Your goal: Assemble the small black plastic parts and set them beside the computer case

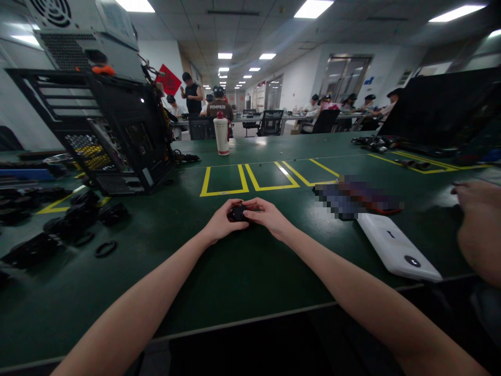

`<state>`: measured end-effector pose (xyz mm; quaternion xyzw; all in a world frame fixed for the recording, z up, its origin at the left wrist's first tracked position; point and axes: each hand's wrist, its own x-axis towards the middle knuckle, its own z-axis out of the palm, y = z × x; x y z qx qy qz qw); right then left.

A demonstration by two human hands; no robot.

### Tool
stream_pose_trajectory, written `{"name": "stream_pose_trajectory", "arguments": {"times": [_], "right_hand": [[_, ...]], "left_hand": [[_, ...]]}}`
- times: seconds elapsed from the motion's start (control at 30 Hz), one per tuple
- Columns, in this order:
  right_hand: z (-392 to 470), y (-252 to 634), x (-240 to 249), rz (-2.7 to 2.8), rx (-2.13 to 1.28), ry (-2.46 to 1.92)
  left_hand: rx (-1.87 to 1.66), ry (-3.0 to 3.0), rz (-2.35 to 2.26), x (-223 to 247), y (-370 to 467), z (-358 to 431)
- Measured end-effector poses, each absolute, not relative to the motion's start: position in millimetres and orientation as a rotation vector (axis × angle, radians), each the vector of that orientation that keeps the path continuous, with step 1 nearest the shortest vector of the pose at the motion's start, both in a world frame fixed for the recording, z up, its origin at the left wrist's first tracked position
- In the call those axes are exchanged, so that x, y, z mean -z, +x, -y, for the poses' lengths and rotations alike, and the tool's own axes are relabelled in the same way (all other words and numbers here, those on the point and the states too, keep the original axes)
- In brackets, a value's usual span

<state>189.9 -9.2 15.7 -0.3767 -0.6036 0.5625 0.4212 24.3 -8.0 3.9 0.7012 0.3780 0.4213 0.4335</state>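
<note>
Near the middle of the green table (235, 282), a small black part (238, 212) is held between both hands. My left hand (224, 222) is closed round its left side, thumb below and fingers above. My right hand (266, 215) pinches the same part from the right, its fingertips close to those of my left hand. The fingers hide much of the part, and its exact shape is too small to tell. Yellow tape outlines (274, 187) lie on the table just beyond the hands.
At left stand an open computer case (117, 125), several black parts (78, 214) and a black ring (105, 248). A cup (222, 136) stands beyond the tape. A white device (397, 245) lies at right, near another person's hand (479, 224). A black panel (438, 107) stands back right.
</note>
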Motion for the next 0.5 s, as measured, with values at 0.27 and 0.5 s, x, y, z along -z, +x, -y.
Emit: {"name": "stream_pose_trajectory", "arguments": {"times": [0.27, 0.5], "right_hand": [[11.5, 190.7, -19.6, 1.522, -1.431, -0.881], [10.5, 188.9, -17.3, 1.459, -1.454, -0.918]], "left_hand": [[-1.074, 1.771, -0.958, 2.0, 23.9, 3.6], [-1.06, 1.773, -0.968, 0.7, 23.7, 4.3]]}}
